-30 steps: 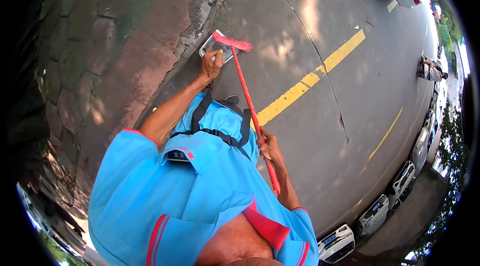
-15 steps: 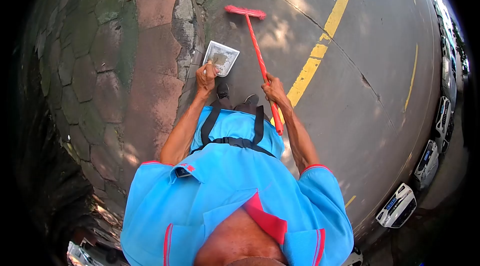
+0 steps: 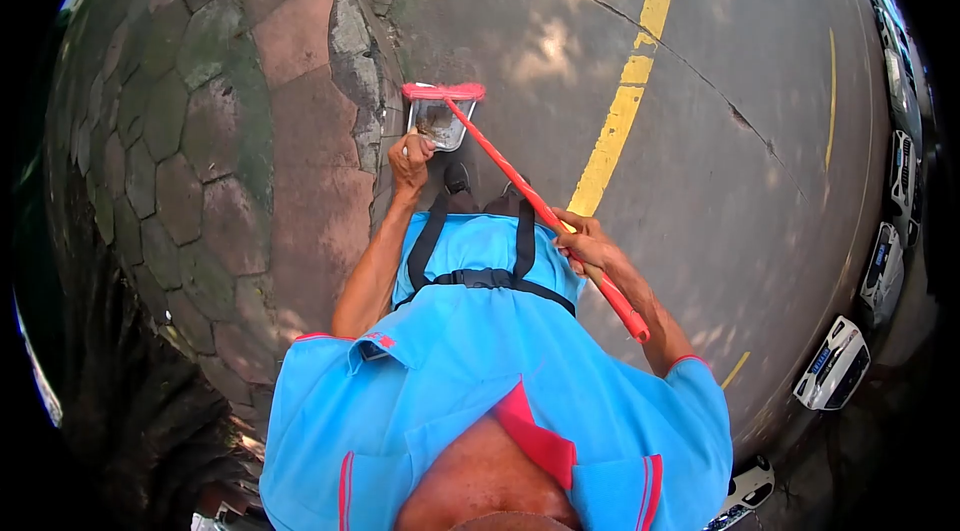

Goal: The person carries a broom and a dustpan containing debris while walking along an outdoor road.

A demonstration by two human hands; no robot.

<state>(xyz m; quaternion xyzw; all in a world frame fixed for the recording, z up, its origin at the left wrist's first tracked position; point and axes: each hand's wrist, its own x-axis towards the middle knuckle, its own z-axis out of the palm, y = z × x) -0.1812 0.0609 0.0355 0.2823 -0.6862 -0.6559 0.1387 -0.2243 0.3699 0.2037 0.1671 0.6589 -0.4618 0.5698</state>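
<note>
My left hand (image 3: 410,161) is closed around the handle of a dustpan (image 3: 452,136), a whitish pan with brownish dirt or debris in it. Most of the handle is hidden by the fingers. In my right hand (image 3: 588,243) is the red shaft of a broom (image 3: 510,172), gripped near its upper part, with the shaft's end sticking out past the wrist. The broom's red bristle head (image 3: 443,92) lies across the far edge of the dustpan. Whether it touches the pan or hovers just over it, I cannot tell.
Stone paving (image 3: 305,121) with a broken kerb edge (image 3: 357,66) runs along the left. Grey road surface (image 3: 730,191) with a yellow painted line (image 3: 622,116) and a crack spreads to the right. Parked cars (image 3: 833,363) line the far right. My shoes (image 3: 457,177) stand just behind the dustpan.
The broom head has come left and nearer, from the open road onto the dustpan's far edge. My right hand has moved back and to the right. The left hand still holds the dustpan.
</note>
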